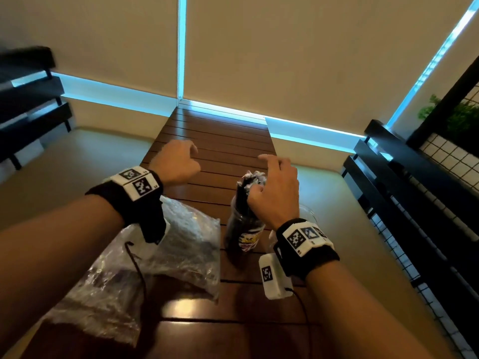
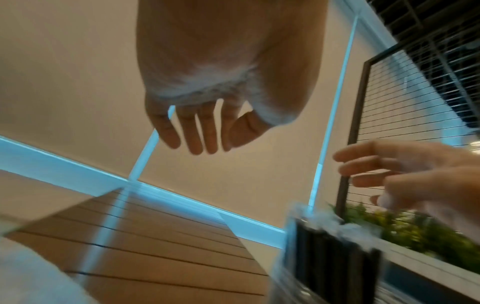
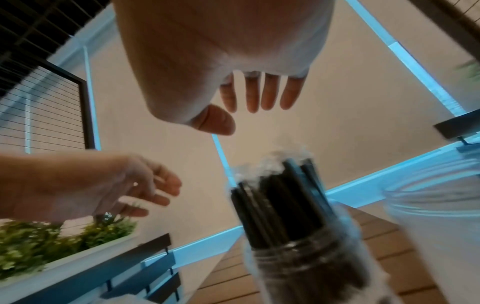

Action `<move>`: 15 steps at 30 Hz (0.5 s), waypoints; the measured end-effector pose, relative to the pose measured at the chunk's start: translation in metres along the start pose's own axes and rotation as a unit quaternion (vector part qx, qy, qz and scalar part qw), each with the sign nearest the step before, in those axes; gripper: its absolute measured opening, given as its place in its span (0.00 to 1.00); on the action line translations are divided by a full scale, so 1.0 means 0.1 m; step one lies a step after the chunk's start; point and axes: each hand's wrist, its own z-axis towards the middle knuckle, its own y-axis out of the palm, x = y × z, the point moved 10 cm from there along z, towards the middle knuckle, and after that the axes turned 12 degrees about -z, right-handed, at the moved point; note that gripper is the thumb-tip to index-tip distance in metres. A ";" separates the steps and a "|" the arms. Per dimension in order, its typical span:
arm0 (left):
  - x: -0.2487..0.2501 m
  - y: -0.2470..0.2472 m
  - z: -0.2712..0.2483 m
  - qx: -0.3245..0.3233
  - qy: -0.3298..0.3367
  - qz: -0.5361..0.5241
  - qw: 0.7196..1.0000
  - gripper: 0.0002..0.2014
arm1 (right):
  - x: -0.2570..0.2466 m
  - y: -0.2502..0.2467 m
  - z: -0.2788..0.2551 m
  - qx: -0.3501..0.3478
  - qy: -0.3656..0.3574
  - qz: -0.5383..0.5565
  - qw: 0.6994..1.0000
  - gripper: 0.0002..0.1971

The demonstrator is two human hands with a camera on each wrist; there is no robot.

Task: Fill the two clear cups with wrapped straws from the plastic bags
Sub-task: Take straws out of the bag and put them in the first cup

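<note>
Nearest the head camera lie the two forearms with their tagged wristbands, and under the left one the crumpled plastic bag (image 1: 145, 257) sprawls on the slatted wooden table (image 1: 215, 141), dark wrapped straws showing dimly through its film. How many remain inside cannot be told. Only this one bag is plainly in view.

Just beyond the bag stands a clear cup (image 1: 243, 229), printed near its base and packed with black wrapped straws (image 1: 250, 181) whose white paper ends bristle above the rim. By the look of it this cup is full, or very nearly so. Just to its right, largely hidden behind the right wrist, the rim of a second clear cup (image 3: 431, 191) shows in the right wrist view; it looks empty, though blur makes that uncertain. So roughly half the job seems done, with the second cup left to fill.

Both hands are up in the air and hold nothing. The left hand (image 1: 178, 161) hangs over the table left of the full cup, fingers loosely bent and parted. The right hand (image 1: 274, 185) hovers right over the straw tops, fingers spread and relaxed, not visibly gripping them.

Farther off, window blinds edged with blue light close the table's far end. A black wire-grid frame (image 1: 440, 161) and a green plant (image 1: 451, 115) stand to the right, dark slatted shelving (image 1: 31, 104) to the left. The full cup stands between the bag and the second cup, so a careless reach across could tip it.
</note>
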 end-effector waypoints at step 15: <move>-2.20 -0.43 -1.00 -0.123 -0.279 0.118 0.945 0.14 | -2.23 1.64 -1.10 -0.370 -0.401 -0.083 0.834 0.29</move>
